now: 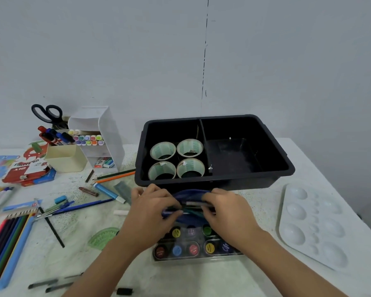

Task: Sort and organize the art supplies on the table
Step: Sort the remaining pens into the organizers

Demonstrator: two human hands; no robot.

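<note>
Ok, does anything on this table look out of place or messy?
Yes. Left of the bin, loose pencils, a crayon and a black stick lie scattered at odd angles, and dark specks litter the table there. The tape rolls sit neatly in the bin; the left hand and right hand grip the pouch.

Box [28,166] at left reads "OIL PASTELS", upside down to the camera. Labels on the paint jars [177,250] are too blurred to read.

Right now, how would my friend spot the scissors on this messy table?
Start at the big black bin and look left to the white rack by the wall. Just left of it, behind the markers, the scissors stand handles up. Nothing else nearby has two black loops.
</note>
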